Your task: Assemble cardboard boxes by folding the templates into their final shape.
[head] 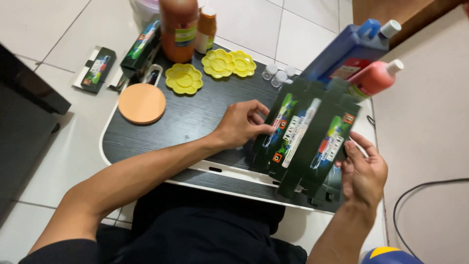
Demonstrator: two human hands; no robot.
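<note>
Now the flat unfolded dark green cardboard box point(312, 142) is held w/ both hands above the black wood-grain lap tray point(190, 117). Left hand point(240, 124) pinches its left edge, right hand point(364, 173) grips the right edge. Near it lie yellow flower-shaped paint palettes point(217, 68), a round orange disc point(142, 103), and blue & red paint bottles point(359, 56).

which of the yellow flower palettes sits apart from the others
The yellow palette nearest the round orange disc sits alone; the other two palettes overlap each other farther back on the black tray.
</note>
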